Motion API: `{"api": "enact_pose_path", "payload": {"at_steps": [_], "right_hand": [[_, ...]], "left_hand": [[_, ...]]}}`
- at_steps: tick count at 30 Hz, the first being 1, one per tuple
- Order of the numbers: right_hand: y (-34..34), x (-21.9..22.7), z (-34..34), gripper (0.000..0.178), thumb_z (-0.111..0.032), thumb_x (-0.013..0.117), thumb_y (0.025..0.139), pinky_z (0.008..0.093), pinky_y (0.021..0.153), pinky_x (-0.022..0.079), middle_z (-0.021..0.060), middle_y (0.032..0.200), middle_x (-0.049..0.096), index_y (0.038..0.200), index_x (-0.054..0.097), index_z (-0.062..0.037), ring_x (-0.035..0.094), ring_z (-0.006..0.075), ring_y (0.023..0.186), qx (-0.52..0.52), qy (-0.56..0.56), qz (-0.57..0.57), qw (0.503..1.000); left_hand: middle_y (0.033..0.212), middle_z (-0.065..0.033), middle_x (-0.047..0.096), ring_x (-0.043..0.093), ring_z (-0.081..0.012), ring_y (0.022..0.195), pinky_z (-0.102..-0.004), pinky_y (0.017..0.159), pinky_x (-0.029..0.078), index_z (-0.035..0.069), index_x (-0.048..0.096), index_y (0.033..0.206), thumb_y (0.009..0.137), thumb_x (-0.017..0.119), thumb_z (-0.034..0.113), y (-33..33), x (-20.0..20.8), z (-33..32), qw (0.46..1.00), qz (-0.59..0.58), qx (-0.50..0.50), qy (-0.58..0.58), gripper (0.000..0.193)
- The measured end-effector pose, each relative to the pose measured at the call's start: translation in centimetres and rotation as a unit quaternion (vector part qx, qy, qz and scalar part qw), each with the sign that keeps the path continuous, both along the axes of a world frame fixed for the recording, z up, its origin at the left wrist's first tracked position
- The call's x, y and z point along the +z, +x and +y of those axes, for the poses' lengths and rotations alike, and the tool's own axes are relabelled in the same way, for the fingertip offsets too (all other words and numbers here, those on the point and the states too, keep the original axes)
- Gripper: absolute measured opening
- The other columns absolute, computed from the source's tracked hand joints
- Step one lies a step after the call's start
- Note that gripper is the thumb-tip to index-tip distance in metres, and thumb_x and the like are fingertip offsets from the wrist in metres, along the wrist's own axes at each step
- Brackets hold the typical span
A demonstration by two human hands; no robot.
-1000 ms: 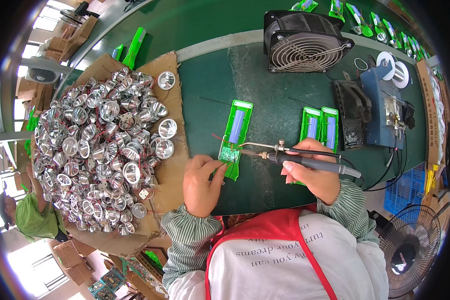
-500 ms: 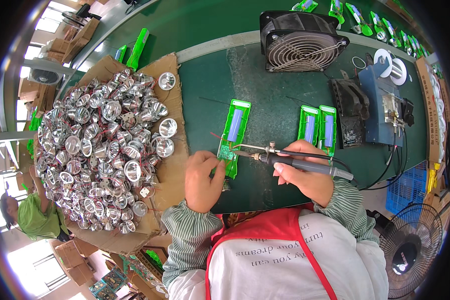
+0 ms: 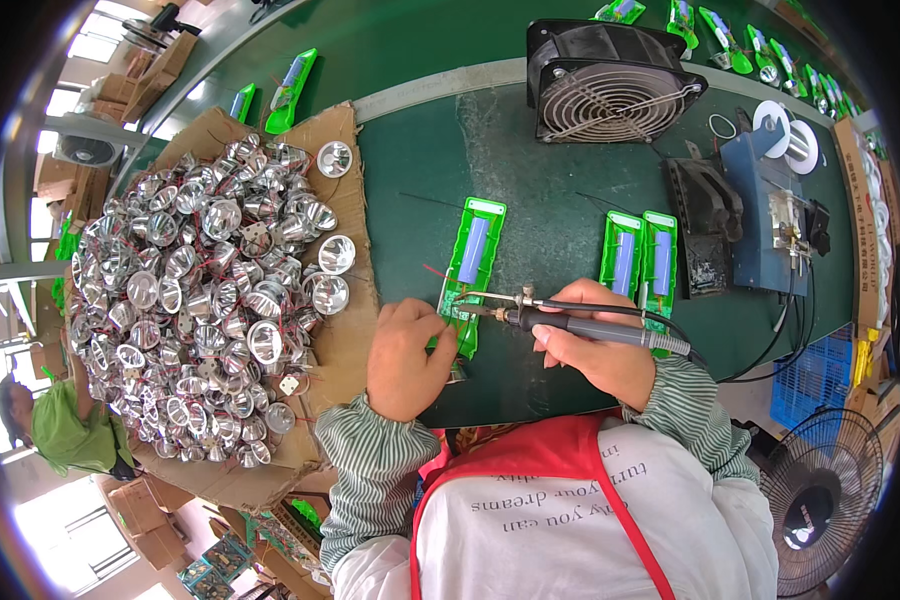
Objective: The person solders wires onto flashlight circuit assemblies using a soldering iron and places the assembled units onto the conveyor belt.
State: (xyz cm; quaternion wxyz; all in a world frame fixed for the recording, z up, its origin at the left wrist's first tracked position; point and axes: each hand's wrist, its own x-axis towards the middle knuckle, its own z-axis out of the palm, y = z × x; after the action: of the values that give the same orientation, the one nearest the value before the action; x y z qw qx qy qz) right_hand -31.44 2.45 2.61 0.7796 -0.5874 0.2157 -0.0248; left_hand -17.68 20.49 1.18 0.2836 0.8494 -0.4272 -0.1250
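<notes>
A green flashlight housing [image 3: 488,236] lies on the bench before me, with a blue cylindrical battery [image 3: 473,250] inside and a small circuit board near its lower end. My right hand [image 3: 605,345] grips a grey soldering iron [image 3: 600,329], a thin metal tube running along its top. The iron's tip is over the circuit board. At the housing's lower left edge is my left hand [image 3: 408,358], fingers curled and drawn together. What they pinch is hidden. Two similar green housings [image 3: 622,222] with batteries lie to the right, partly behind my right hand.
Many silver reflector cups [image 3: 200,300] with red wires are heaped on cardboard [image 3: 355,250] at left. A black fan [image 3: 615,100] stands at the back. A blue solder-feeding unit [image 3: 755,215] with wire spools is at right. More green housings [image 3: 735,55] line the far strip.
My left hand has shifted slightly left, its fingers curled more. The soldering iron has moved a little left. On the far strip at left, a green housing has moved and its battery now shows.
</notes>
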Motion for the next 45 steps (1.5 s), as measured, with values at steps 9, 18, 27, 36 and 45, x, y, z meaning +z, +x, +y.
{"api": "enact_pose_path", "payload": {"at_steps": [9, 18, 27, 36, 45], "right_hand": [[0.3, -0.1, 0.0, 0.016, -0.006, 0.062, 0.078, 0.0241, 0.057, 0.051, 0.0082, 0.077, 0.062, 0.089, 0.054, 0.0015, 0.061, 0.0108, 0.066, 0.008, -0.001, 0.013, 1.000], [-0.4, -0.1, -0.3, 0.015, -0.004, 0.062, 0.079, 0.0242, 0.056, 0.052, 0.0094, 0.076, 0.062, 0.089, 0.053, 0.0025, 0.061, 0.0108, 0.065, -0.013, -0.010, -0.018, 1.000], [-0.5, -0.1, -0.2, 0.014, 0.000, 0.060, 0.079, 0.0249, 0.052, 0.049, 0.0126, 0.074, 0.062, 0.088, 0.050, 0.0027, 0.060, 0.0136, 0.060, -0.027, -0.024, -0.033, 0.999], [-1.2, 0.2, -0.8, 0.017, -0.004, 0.062, 0.079, 0.0255, 0.056, 0.053, 0.0103, 0.076, 0.062, 0.090, 0.051, 0.0030, 0.061, 0.0122, 0.067, -0.040, -0.015, -0.026, 0.999], [-0.5, 0.0, -0.3, 0.015, -0.001, 0.060, 0.079, 0.0248, 0.053, 0.049, 0.0122, 0.075, 0.062, 0.090, 0.050, 0.0021, 0.060, 0.0134, 0.061, -0.017, -0.022, -0.045, 0.999]], "left_hand": [[0.081, -0.0132, 0.056, 0.050, -0.0320, 0.077, -0.0398, 0.068, 0.041, -0.001, 0.062, 0.073, 0.072, 0.060, 0.006, 0.0, 0.1, -0.1, 1.000, 0.008, 0.001, 0.006, 0.008], [0.082, -0.0128, 0.055, 0.048, -0.0302, 0.078, -0.0378, 0.069, 0.039, 0.000, 0.061, 0.072, 0.074, 0.060, 0.009, 0.0, 0.0, 0.0, 1.000, 0.011, 0.000, 0.007, 0.009], [0.082, -0.0131, 0.056, 0.051, -0.0300, 0.077, -0.0379, 0.069, 0.041, -0.001, 0.061, 0.075, 0.076, 0.059, 0.009, -0.4, 0.3, 0.1, 1.000, -0.003, 0.023, 0.020, 0.010], [0.076, -0.0115, 0.058, 0.055, -0.0259, 0.071, -0.0340, 0.065, 0.043, 0.000, 0.063, 0.085, 0.076, 0.062, 0.004, -1.4, 0.9, 0.3, 0.986, -0.020, 0.155, -0.065, 0.010], [0.078, -0.0113, 0.056, 0.054, -0.0265, 0.074, -0.0343, 0.067, 0.043, 0.000, 0.059, 0.077, 0.072, 0.065, 0.003, -1.3, 0.1, -0.4, 0.990, -0.054, 0.131, -0.027, 0.008]]}}
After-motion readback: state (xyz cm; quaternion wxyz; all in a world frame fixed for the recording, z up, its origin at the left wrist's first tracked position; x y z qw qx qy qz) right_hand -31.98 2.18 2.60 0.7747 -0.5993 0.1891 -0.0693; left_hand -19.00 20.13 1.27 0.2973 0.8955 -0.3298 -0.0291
